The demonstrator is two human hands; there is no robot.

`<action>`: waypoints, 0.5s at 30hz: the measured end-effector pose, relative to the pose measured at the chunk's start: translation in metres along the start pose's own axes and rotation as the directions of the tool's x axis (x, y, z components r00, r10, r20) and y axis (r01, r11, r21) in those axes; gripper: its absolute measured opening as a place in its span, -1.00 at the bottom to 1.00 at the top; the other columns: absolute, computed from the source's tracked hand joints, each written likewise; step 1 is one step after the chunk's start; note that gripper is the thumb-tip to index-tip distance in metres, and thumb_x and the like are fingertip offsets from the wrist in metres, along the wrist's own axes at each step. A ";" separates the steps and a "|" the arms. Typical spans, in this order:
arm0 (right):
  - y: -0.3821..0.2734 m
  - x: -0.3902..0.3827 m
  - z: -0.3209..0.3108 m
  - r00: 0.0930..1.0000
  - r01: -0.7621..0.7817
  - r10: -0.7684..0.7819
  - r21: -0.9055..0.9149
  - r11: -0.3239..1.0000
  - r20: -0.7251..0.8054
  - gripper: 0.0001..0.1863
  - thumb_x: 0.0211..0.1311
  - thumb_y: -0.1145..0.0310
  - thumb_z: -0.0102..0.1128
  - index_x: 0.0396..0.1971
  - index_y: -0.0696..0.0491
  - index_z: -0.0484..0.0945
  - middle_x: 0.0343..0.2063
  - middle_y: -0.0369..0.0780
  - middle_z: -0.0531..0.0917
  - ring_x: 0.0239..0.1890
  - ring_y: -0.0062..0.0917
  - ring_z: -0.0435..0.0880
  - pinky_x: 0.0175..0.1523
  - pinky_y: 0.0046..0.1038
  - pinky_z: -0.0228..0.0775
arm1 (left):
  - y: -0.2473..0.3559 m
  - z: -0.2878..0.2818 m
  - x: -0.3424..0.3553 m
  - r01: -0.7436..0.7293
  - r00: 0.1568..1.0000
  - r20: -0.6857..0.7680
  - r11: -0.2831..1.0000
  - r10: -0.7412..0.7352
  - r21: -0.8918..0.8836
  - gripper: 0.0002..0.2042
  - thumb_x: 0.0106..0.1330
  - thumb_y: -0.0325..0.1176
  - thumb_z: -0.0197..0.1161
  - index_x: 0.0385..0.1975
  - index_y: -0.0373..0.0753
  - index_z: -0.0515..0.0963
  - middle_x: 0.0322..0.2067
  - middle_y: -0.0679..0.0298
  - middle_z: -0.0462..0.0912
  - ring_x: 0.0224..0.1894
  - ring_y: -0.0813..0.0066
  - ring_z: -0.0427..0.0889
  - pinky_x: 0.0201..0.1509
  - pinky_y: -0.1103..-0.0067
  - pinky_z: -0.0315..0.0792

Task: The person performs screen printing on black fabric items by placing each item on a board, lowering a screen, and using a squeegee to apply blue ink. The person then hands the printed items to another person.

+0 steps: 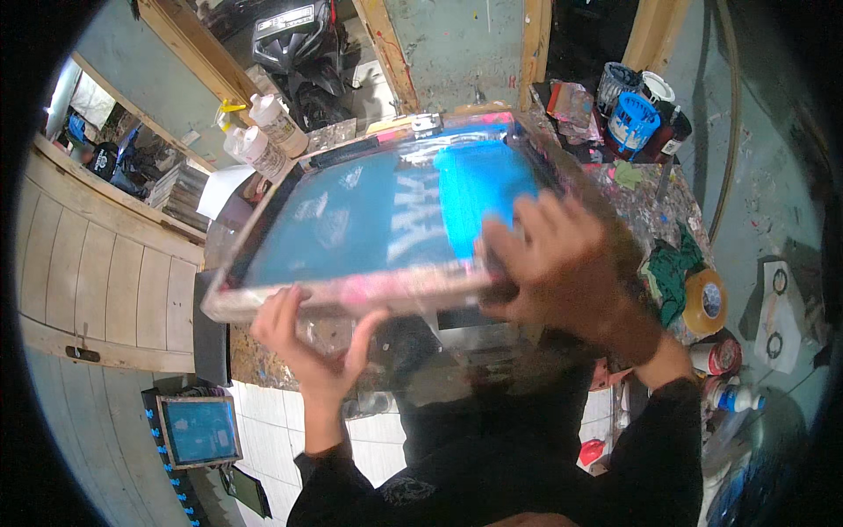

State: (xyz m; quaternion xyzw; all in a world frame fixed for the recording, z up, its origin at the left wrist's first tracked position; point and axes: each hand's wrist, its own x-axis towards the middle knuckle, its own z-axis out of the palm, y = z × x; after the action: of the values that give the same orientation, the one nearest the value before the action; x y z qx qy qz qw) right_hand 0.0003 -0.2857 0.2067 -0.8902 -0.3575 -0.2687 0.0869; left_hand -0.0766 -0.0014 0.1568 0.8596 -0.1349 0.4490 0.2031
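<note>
A wooden screen printing frame (351,295) with stained edges lies tilted across the worktable in front of me. Its mesh is teal with pale lettering-like shapes, and a bright blue band of ink (474,198) covers the right part. My left hand (312,342) is at the near edge of the frame, fingertips against the wood and thumb apart below it. At the near right corner, my right hand (562,263) is smeared by motion, its fingers bent over the inked side. Whether it grips the frame or something else is hidden.
Plastic bottles (277,127) stand at the back left. Behind the frame's right side are a blue ink tub (632,123) and other containers. A green cloth (674,272) and a tape roll (705,300) lie at right. Another small screen (202,430) stands low at left.
</note>
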 end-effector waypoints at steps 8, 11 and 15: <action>0.065 0.129 -0.073 0.994 0.034 -0.025 0.082 0.996 -0.108 -0.23 -0.37 -0.11 0.65 -0.16 0.10 0.61 -0.35 -0.09 0.70 -0.26 -0.22 0.73 -0.19 -0.22 0.53 | -0.046 0.219 -0.005 0.180 0.921 0.382 0.955 -0.080 -0.234 -0.42 0.47 -0.09 0.17 0.35 -0.36 0.35 0.34 -0.07 0.42 0.41 -0.09 0.32 0.51 0.16 0.13; 0.076 0.160 -0.085 0.996 -0.030 0.023 0.087 0.996 0.090 -0.15 -0.31 -0.24 0.56 -0.16 0.23 0.64 -0.23 0.07 0.73 -0.13 -0.06 0.73 0.02 -0.18 0.55 | -0.093 0.268 -0.039 0.135 0.884 0.453 0.991 -0.119 -0.003 -0.36 0.48 -0.03 0.15 0.41 -0.35 0.33 0.41 -0.01 0.38 0.51 0.07 0.25 0.59 0.04 -0.08; 0.089 0.179 -0.092 0.988 -0.031 0.018 0.081 0.996 0.152 -0.15 -0.29 -0.28 0.53 -0.20 0.24 0.66 -0.24 0.10 0.74 -0.16 -0.05 0.73 -0.01 -0.18 0.55 | -0.093 0.268 -0.047 0.075 0.868 0.482 0.991 -0.121 0.113 -0.54 0.46 -0.09 0.22 0.21 -0.26 0.58 0.30 0.08 0.55 0.47 0.20 0.34 0.57 0.03 -0.08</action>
State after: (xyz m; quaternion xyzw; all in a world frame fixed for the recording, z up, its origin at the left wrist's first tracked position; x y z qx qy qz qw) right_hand 0.1305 -0.2773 0.3844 -0.9080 -0.3629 -0.1841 0.1000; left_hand 0.1280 -0.0429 -0.0410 0.9590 -0.1174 0.2126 0.1460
